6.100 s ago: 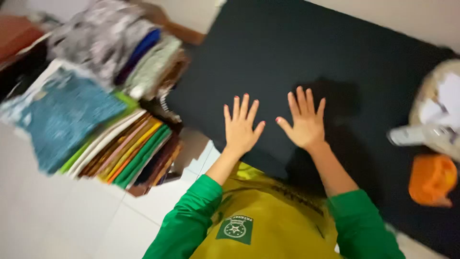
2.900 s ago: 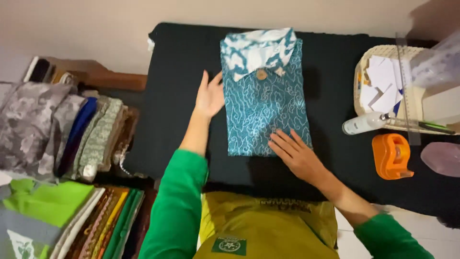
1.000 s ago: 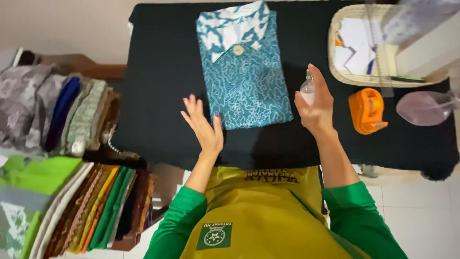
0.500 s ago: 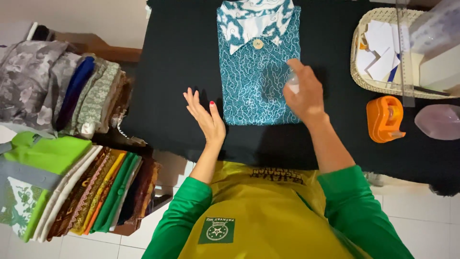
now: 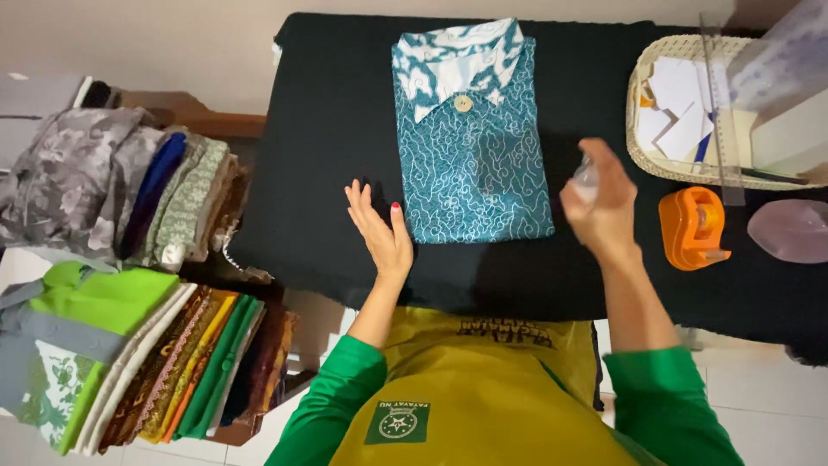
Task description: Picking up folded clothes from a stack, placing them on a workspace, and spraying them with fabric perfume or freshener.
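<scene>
The folded teal shirt (image 5: pixel 473 147) lies lengthwise at upper centre of the black table (image 5: pixel 328 129), between the open left hand (image 5: pixel 381 231) and the right hand (image 5: pixel 601 207) gripping a small clear bottle (image 5: pixel 586 175), equally near.

Folded teal shirt (image 5: pixel 473 147) on the black counter (image 5: pixel 336 112)
Right hand (image 5: pixel 601 207) grips a small clear bottle (image 5: pixel 586 175) beside it; left hand (image 5: pixel 379 231) hovers flat.

Right hand (image 5: pixel 604 207) blurred, hides most of small clear bottle (image 5: pixel 586 175); pink obj (image 5: pixel 792 230) cut off at edge
</scene>
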